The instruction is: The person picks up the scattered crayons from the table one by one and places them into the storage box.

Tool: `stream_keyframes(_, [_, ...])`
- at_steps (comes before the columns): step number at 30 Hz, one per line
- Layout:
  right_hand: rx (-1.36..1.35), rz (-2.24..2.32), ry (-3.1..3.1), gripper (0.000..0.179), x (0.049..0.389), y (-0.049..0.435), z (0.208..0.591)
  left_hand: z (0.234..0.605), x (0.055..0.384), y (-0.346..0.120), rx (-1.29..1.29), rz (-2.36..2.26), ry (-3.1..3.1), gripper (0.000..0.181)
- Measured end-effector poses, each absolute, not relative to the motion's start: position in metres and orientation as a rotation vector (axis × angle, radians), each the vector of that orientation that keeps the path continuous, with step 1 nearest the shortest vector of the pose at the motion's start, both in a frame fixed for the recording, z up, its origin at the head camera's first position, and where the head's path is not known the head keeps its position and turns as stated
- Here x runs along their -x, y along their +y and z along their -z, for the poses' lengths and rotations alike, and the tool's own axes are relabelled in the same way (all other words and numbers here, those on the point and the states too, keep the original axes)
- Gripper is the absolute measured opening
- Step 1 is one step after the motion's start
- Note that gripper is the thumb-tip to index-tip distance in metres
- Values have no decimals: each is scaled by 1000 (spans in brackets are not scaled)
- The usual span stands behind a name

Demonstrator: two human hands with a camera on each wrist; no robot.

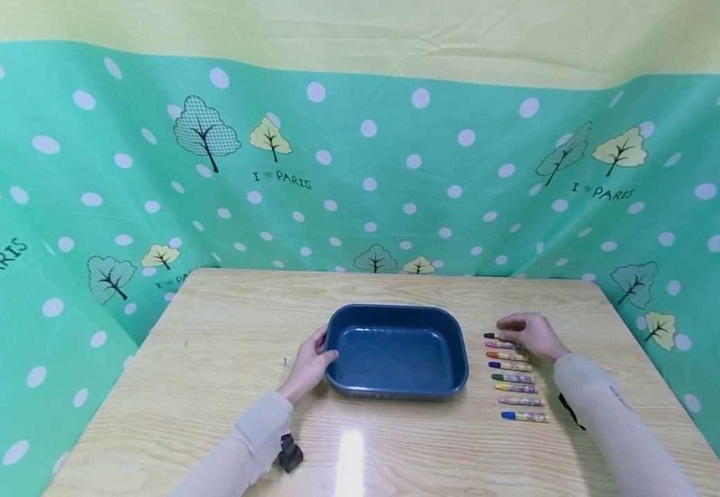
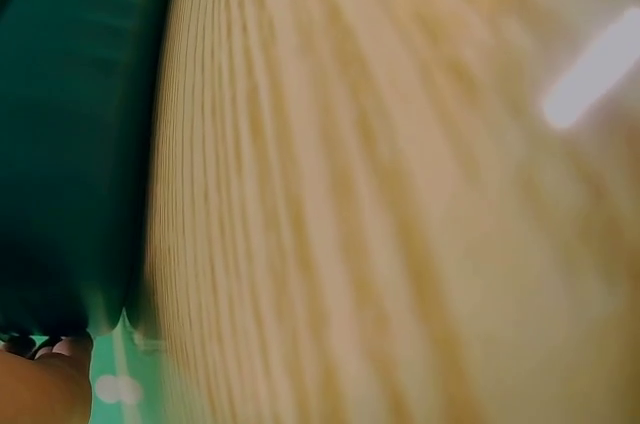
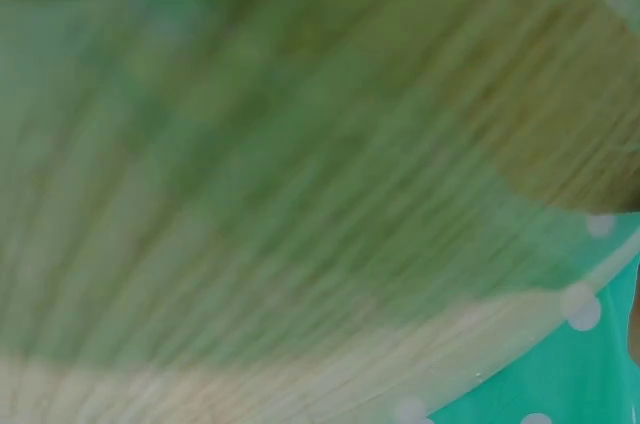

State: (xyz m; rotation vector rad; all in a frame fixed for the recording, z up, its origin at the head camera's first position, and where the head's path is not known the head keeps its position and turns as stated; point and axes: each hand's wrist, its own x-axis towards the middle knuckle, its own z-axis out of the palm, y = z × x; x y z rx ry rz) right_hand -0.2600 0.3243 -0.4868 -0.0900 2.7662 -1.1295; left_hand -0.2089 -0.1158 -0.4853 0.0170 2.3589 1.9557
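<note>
A dark blue rectangular basin [image 1: 397, 397] sits at the middle of the table. My left hand [image 1: 308, 362] grips its left wall, thumb over the rim and fingers outside; the left wrist view shows part of that hand [image 2: 55, 384] against the basin's side [image 2: 80, 144]. To the right of the basin lies a column of several crayons with printed wrappers. At the far end, my right hand [image 1: 536, 335] pinches the black crayon [image 1: 490, 335], covering most of its body. Just nearer are a pink crayon [image 1: 493, 344] and an orange crayon [image 1: 507, 356].
Nearer in the column lie a purple crayon [image 1: 510, 366], a green crayon [image 1: 513, 378], a yellow crayon [image 1: 515, 388], another pink crayon [image 1: 520, 401] and a blue crayon [image 1: 524, 416]. A green dotted curtain [image 1: 391, 207] hangs behind and beside the wooden table [image 1: 223, 345].
</note>
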Motion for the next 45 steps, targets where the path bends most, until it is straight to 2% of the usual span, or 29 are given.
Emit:
stream_keyframes(11, [88, 1137, 2804, 25, 257, 323, 489, 487, 205, -117, -21, -1999, 2315, 60])
stream_keyframes(22, [61, 1088, 2867, 22, 258, 317, 485, 487, 207, -116, -1, -2037, 2301, 62])
stream_keyframes(30, [67, 1094, 2858, 21, 255, 312, 481, 490, 206, -116, -15, -2040, 2300, 62])
stream_keyframes(45, [65, 1218, 2852, 32, 244, 289, 453, 485, 208, -116, -43, -2042, 2275, 62])
